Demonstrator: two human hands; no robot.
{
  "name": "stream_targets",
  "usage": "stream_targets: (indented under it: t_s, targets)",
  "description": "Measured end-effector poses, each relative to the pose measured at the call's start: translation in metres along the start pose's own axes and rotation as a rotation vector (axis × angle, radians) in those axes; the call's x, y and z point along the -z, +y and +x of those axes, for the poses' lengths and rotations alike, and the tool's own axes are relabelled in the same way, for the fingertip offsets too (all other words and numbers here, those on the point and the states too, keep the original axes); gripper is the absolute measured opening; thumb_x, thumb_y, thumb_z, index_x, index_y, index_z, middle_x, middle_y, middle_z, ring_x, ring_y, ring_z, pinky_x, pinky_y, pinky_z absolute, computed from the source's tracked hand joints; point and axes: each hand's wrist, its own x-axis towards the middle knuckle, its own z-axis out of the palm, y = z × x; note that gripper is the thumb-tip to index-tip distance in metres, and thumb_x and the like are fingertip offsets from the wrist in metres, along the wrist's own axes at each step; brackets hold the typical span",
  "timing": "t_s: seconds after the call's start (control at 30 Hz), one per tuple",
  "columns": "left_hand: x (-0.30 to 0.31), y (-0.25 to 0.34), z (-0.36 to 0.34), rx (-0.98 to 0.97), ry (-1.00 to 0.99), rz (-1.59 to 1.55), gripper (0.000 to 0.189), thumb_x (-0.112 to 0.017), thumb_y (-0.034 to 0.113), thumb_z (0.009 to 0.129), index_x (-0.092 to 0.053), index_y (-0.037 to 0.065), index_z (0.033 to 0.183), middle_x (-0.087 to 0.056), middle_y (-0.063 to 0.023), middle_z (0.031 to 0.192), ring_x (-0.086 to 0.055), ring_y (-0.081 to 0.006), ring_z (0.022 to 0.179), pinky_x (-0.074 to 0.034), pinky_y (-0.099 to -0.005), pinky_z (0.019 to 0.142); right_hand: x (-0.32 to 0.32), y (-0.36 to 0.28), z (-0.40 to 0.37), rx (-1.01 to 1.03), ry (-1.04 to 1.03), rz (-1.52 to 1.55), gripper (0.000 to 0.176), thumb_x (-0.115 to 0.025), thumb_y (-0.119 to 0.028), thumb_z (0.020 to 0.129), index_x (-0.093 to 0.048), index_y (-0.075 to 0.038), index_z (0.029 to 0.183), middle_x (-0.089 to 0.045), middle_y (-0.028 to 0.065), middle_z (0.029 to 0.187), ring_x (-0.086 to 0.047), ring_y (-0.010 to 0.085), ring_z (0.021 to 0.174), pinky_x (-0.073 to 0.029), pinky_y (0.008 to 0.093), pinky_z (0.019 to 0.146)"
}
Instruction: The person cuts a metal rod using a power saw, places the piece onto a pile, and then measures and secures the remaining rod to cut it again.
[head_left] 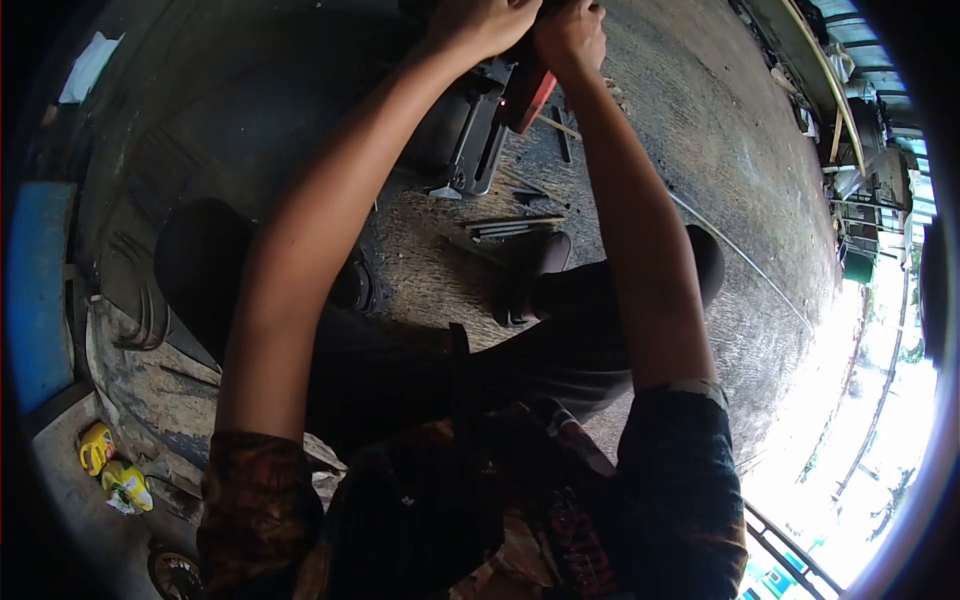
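Both arms stretch forward to the top edge of the head view, over a machine with a red part (528,98) and a slotted dark metal base (487,150). My left hand (482,24) is bent at the machine's upper end, its fingers closed and partly cut off by the frame. Close beside it, my right hand (572,40) is closed, knuckles up, just above the red part. What either hand grips is hidden. Several thin metal bars (515,228) lie on the ground below the base, and a dark flat strip (562,135) lies right of it.
My bent legs (560,310) frame the rough ground (420,250). A long thin rod (745,255) lies to the right. Yellow packages (110,465), a blue panel (40,290) and part of a wheel (175,572) are at the left. Clutter lines the far right edge.
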Motion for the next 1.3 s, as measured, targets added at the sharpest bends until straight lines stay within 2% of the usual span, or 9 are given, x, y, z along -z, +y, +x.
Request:
stream_targets:
  t_s: [0.03, 0.07, 0.17, 0.43, 0.93, 1.07, 1.13, 1.27, 1.3]
  targets:
    - [0.018, 0.011, -0.001, -0.023, -0.19, -0.092, 0.059, -0.057, 0.035, 0.093, -0.041, -0.002, 0.136, -0.032, -0.0235, 0.149, -0.039, -0.0384, 0.132, -0.038, -0.0454, 0.105, 0.003, -0.001, 0.012, 0.044, -0.008, -0.058, 0.083, -0.059, -0.035, 0.089, -0.01, -0.01, 0.152, -0.044, 0.0322, 0.135, -0.055, 0.0494, 0.113, -0.048, 0.053, 0.092]
    - [0.021, 0.009, -0.003, -0.027, -0.192, -0.089, 0.059, -0.057, 0.035, 0.093, -0.041, -0.002, 0.136, -0.032, -0.0235, 0.149, -0.039, -0.0384, 0.132, -0.038, -0.0454, 0.105, 0.006, 0.0, 0.021, 0.089, -0.019, -0.116, 0.085, -0.061, -0.037, 0.088, -0.011, -0.01, 0.152, -0.044, 0.0317, 0.136, -0.055, 0.0484, 0.114, -0.048, 0.0519, 0.093]
    - [0.025, 0.0, -0.002, -0.633, -0.008, -0.154, 0.058, -0.053, 0.014, 0.096, -0.03, 0.002, 0.148, -0.025, -0.0204, 0.153, -0.026, -0.0406, 0.141, -0.029, -0.0454, 0.112, 0.019, -0.006, 0.05, 0.164, -0.025, -0.161, 0.082, -0.062, -0.036, 0.087, -0.019, -0.005, 0.15, -0.045, 0.0329, 0.135, -0.054, 0.0473, 0.117, -0.048, 0.0494, 0.094]
    - [0.005, 0.004, 0.053, -0.555, -0.026, 0.086, 0.063, -0.053, 0.021, 0.096, -0.024, 0.004, 0.149, -0.02, -0.0212, 0.155, -0.022, -0.0415, 0.142, -0.023, -0.0519, 0.114, 0.025, -0.004, 0.024, 0.244, -0.008, -0.085, 0.084, -0.05, -0.033, 0.093, 0.006, -0.017, 0.154, -0.043, 0.0377, 0.135, -0.056, 0.0517, 0.11, -0.048, 0.0567, 0.087]
    - [0.008, 0.022, 0.089, -0.421, -0.243, 0.224, 0.076, -0.051, 0.036, 0.097, -0.009, 0.009, 0.154, -0.004, -0.0192, 0.16, -0.009, -0.04, 0.146, -0.017, -0.0514, 0.117, 0.033, -0.016, 0.052, 0.081, -0.106, -0.076, 0.089, -0.051, -0.042, 0.093, 0.011, -0.023, 0.153, -0.039, 0.0409, 0.137, -0.051, 0.049, 0.121, -0.046, 0.0523, 0.096]
    - [0.002, -0.004, 0.076, -0.506, -0.226, -0.072, 0.072, -0.053, 0.031, 0.097, -0.014, 0.007, 0.153, -0.004, -0.0223, 0.159, -0.013, -0.0434, 0.144, -0.025, -0.0482, 0.115, 0.05, -0.03, 0.036, 0.04, -0.132, -0.082, 0.086, -0.053, -0.036, 0.093, 0.006, -0.021, 0.154, -0.03, 0.0387, 0.145, -0.049, 0.0489, 0.123, -0.045, 0.0537, 0.096]
    - [0.028, -0.006, 0.047, -0.476, -0.248, -0.159, 0.072, -0.052, 0.026, 0.097, -0.012, 0.008, 0.154, -0.004, -0.0234, 0.158, -0.014, -0.0437, 0.144, -0.028, -0.0483, 0.114, 0.045, -0.017, 0.042, 0.415, -0.261, -0.498, 0.084, -0.056, -0.03, 0.092, -0.001, -0.02, 0.155, -0.014, 0.0328, 0.154, -0.045, 0.0491, 0.127, -0.045, 0.0551, 0.096]
    - [0.031, -0.053, -0.01, -0.633, 0.007, 0.016, 0.065, -0.068, 0.029, 0.083, -0.046, -0.003, 0.134, -0.055, -0.0261, 0.128, -0.053, -0.0381, 0.12, -0.048, -0.0413, 0.096, 0.037, 0.002, 0.008, 0.399, 0.161, -0.175, 0.084, -0.06, -0.03, 0.091, -0.006, -0.021, 0.155, 0.003, 0.0212, 0.16, -0.023, 0.0463, 0.141, -0.039, 0.0584, 0.102]
    - [0.03, -0.067, -0.029, -0.625, 0.001, 0.02, 0.065, -0.068, 0.029, 0.083, -0.046, -0.003, 0.134, -0.055, -0.0261, 0.128, -0.053, -0.0381, 0.12, -0.048, -0.0413, 0.096, 0.024, 0.012, -0.008, 0.497, 0.369, -0.021, 0.063, -0.061, -0.03, 0.089, -0.027, -0.012, 0.139, -0.027, 0.0257, 0.135, -0.041, 0.0461, 0.124, -0.045, 0.0532, 0.094]
